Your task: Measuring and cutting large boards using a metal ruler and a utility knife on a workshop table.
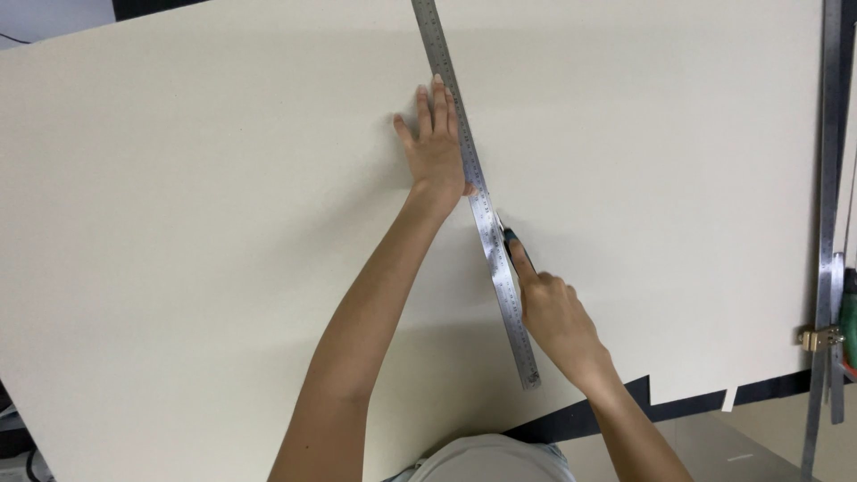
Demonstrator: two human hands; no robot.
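A large cream board [196, 205] fills most of the head view. A long steel ruler [486, 223] lies on it, running from the top edge down toward me at a slight slant. My left hand [436, 143] presses flat on the board with its fingers along the ruler's left edge. My right hand [558, 317] grips a teal-handled cutting knife [515, 245] against the ruler's right edge, its tip touching the board just below my left hand.
At the right edge, a second long metal ruler [830, 178] with a brass clamp [821, 337] runs top to bottom, next to a green tool [849, 317]. The board's near edge is notched over a dark surface [616, 415].
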